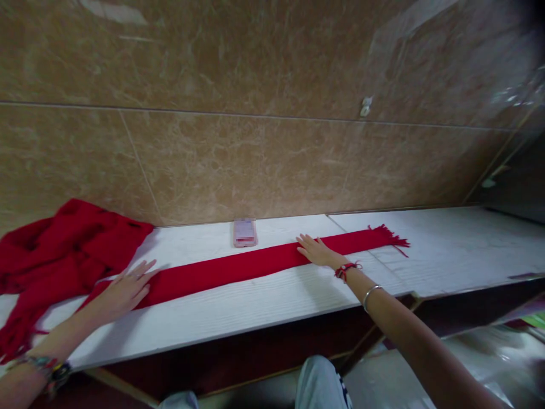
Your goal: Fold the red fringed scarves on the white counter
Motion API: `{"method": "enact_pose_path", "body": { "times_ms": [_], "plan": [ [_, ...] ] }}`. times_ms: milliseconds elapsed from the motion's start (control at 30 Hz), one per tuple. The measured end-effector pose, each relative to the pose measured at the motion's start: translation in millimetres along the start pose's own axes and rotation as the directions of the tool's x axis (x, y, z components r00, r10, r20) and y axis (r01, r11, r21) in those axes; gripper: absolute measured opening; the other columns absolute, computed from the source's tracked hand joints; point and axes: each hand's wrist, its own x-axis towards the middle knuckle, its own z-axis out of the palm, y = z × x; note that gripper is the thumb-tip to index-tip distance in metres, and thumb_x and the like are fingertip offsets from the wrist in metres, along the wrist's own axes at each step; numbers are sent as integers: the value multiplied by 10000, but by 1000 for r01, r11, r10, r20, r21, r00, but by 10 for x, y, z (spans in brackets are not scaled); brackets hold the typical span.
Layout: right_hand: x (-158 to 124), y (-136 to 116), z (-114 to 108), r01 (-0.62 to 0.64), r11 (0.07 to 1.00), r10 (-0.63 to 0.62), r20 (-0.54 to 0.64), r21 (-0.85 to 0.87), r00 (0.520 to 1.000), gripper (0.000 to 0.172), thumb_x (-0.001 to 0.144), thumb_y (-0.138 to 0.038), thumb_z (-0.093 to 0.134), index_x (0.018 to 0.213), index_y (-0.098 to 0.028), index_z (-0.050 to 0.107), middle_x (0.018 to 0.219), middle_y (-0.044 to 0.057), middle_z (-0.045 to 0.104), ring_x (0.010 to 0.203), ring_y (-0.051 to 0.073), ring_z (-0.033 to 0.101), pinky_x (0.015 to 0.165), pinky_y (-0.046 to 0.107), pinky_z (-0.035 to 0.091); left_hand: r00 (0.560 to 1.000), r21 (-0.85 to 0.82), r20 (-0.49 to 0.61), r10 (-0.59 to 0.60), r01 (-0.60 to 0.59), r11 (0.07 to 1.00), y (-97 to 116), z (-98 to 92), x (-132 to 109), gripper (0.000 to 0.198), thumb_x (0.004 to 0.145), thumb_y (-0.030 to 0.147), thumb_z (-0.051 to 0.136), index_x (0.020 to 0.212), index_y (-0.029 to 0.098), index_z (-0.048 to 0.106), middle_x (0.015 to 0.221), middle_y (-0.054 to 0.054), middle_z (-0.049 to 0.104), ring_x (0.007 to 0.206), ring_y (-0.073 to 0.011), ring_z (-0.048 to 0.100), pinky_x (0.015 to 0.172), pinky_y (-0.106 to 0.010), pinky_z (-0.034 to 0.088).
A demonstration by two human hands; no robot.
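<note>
A long red scarf [230,269] lies flat in a narrow strip along the white counter, its fringed end toward the right. My left hand [125,291] rests on the strip's left part, fingers spread. Farther right, my right hand [314,250] lies flat across the cloth with its fingers stretched out. Beside my left hand sits a crumpled heap of red fabric [80,244], with fringe at its lower left. Whether the heap and the strip are one piece, I cannot tell, as my left hand and forearm cover part of that area.
The white counter [447,250] runs along a brown marbled tile wall [255,159]. Near the wall lies a phone-like pink rectangle [244,233]. Open dark shelf spaces are below the counter's front edge, and my knee [320,383] is close to them.
</note>
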Motion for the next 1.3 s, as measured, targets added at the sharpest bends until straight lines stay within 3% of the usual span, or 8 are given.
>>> {"method": "enact_pose_path", "body": {
  "times_ms": [167,300,633,767,867,1000,1133,1300],
  "plan": [
    [433,-737,-197,178,971,-165,-95,162,982,485,922,-375,255,1331,-117,301,1386,155,311,1280,247,255,949,479,345,974,-111,-142,174,-191,975,1309,-179,1054,473,865,374,254,1264,185,424,1379,-68,355,1257,-216,326,1011,-403,302],
    [439,-688,-87,185,967,-174,-76,177,982,505,924,-408,223,1340,-127,284,1386,116,328,1275,208,273,989,426,312,947,-151,-175,270,-297,943,2131,-82,1509,519,869,382,279,1296,108,387,1355,-128,377,1228,-217,374,993,-373,336],
    [-691,1473,374,-111,988,118,57,-105,991,341,902,-156,321,1206,-153,475,1365,134,355,1271,235,278,948,479,347,935,-160,-93,342,-353,922,2030,199,1550,483,853,390,286,1304,250,389,1333,-25,421,1201,-204,415,956,-361,386],
    [-899,2059,487,-204,970,218,104,-131,970,376,873,-91,318,1206,-161,477,1352,123,381,1260,211,304,961,453,344,958,-149,-140,251,-271,951,2287,221,1670,465,829,368,294,1184,187,534,1293,-78,472,1153,-249,466,944,-403,398],
    [-1021,2353,532,-287,951,301,141,-114,943,391,860,-96,323,1200,-197,488,1339,96,407,1251,206,322,961,448,349,952,-158,-178,251,-279,947,2433,227,1690,496,824,331,289,1286,210,423,1348,-56,400,1200,-243,414,950,-418,392],
    [-1181,2612,527,-435,895,445,137,-100,885,377,857,-127,336,1172,-220,520,1297,106,458,1223,230,370,951,479,348,941,-172,-164,295,-322,931,2411,239,1648,511,839,347,271,1348,316,271,1360,-3,378,1218,-226,391,939,-434,400],
    [-1104,2553,394,-515,851,521,40,-102,853,403,875,-208,338,1258,-132,435,1343,188,369,1253,292,303,947,548,307,951,-156,-170,259,-286,945,2462,221,1691,496,840,438,290,1303,286,388,1359,-28,385,1211,-243,398,946,-441,391],
    [-779,1865,76,-180,974,189,-59,139,980,390,869,-230,379,1229,-111,474,1245,139,503,1174,192,428,984,362,344,928,-205,-149,341,-366,908,2941,-43,1940,482,816,483,396,1217,235,501,1304,-80,455,1113,-249,490,905,-394,429]
  ]
}}
